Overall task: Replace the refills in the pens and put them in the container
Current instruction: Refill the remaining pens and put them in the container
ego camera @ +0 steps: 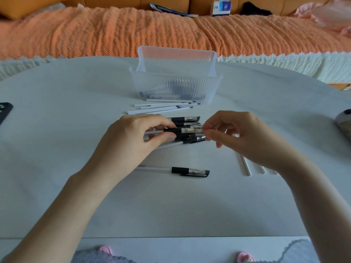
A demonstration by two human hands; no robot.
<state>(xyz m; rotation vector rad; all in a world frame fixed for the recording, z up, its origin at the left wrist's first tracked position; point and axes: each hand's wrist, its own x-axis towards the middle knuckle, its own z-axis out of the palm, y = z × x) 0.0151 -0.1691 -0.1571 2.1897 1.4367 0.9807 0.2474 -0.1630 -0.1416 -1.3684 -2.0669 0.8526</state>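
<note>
At mid-surface, just in front of the person: a loose pile of pens (187, 119), black grips and clear caps all pointing right.

- Left hand (133, 137): fingers curled round the barrel of one pen (182, 130), holding it just above the pile.
- Right hand (241, 135): thumb and fingertips pinching the capped end of that same pen. Judged step: opening this pen up to get at its refill.
- Container (144, 86): clear, ribbed wall, lid standing open, behind the pile on the white surface (76, 130). Dark and pale shapes show through the wall, probably finished pens lying on the bottom. The ribbing blurs them, so no count.
- Fan of white refills (161, 108) touching or just beside the container's front wall, tips to the right.
- Second group of white sticks (247, 168) near the right wrist, partly hidden by the arm. Cannot tell which group is fresh and which is spent.
- One capped pen (182, 170) lies alone, nearer the person, apart from the pile. Done or waiting: unclear.

Progress, as a judgement: under way, some pens likely boxed. The pile, the pen in hand and perhaps the lone pen are left to refill and box.
</note>
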